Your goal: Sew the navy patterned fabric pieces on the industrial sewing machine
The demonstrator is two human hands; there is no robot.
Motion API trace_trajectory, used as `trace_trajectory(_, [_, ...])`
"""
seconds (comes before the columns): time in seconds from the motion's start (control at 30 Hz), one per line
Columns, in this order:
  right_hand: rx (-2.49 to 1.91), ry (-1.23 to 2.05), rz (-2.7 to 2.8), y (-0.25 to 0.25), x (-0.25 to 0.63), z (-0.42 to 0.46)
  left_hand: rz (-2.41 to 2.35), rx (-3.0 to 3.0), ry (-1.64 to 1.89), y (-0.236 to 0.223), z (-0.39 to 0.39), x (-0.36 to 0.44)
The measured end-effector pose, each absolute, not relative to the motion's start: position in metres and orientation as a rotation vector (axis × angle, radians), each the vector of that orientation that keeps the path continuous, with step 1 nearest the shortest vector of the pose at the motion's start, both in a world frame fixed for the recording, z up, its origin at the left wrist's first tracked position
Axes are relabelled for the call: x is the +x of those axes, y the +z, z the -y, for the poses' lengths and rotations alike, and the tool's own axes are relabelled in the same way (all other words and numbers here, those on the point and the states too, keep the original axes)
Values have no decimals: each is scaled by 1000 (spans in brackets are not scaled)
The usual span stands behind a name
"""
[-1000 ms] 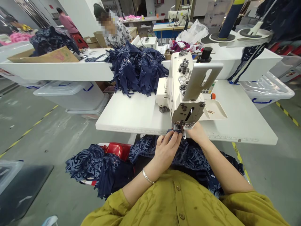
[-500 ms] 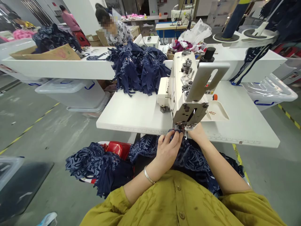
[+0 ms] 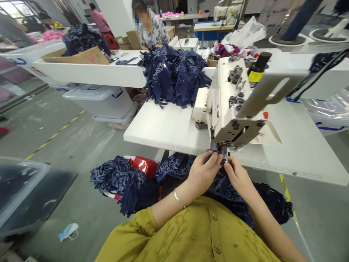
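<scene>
My left hand [image 3: 205, 171] is closed on the edge of a navy patterned fabric piece [image 3: 222, 183] just below the sewing machine's needle area. My right hand [image 3: 237, 175] pinches the same fabric from the other side, thumb uppermost, close to the left fingertips. The cream sewing machine [image 3: 227, 98] stands over both hands, its presser foot partly hidden by the machine head and fingers. From the table's front edge the fabric hangs down over my lap.
A heap of navy fabric pieces [image 3: 174, 78] lies on the white table [image 3: 160, 125] left of the machine. More navy fabric [image 3: 120, 182] rests on a red stool [image 3: 147, 165]. A small cream tray [image 3: 272, 134] sits right of the machine. A co-worker [image 3: 154, 31] sits opposite.
My right hand has come back from beside the machine head to the fabric in front of the needle. My left hand keeps its hold. The whole view has swung left.
</scene>
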State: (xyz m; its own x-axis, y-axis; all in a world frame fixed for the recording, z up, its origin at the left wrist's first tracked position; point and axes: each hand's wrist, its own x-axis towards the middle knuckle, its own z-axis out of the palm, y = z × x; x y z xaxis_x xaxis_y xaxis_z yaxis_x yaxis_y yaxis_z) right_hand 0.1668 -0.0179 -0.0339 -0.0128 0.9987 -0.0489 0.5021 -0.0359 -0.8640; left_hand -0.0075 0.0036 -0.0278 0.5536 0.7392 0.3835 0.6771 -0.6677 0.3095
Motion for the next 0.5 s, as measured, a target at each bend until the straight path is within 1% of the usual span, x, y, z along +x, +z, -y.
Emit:
trace_trajectory(0.07, [-1564,1327,1586,-43,170,28,-1078,2635,784,-28,-3,-16])
trace_trajectory(0.1, [-1525,1449,1554,-48,173,32,-992,2634,785,-30,-2,-22])
trace_trajectory(0.17, [-1447,1587,1435,-61,179,41,-825,2601,754,-42,6,-36])
trace_trajectory(0.23, [-1359,1650,1286,-76,185,53,-749,2520,753,-65,19,-49])
trace_trajectory(0.3, [-1284,1685,1156,-92,187,65,-903,2330,796,-93,31,-59])
trace_trajectory(0.4, [-1240,1725,1086,-110,184,81,-1344,1910,789,-123,39,-73])
trace_trajectory(0.5, [-1214,1877,1088,-115,173,80,-1542,1758,767,-120,28,-99])
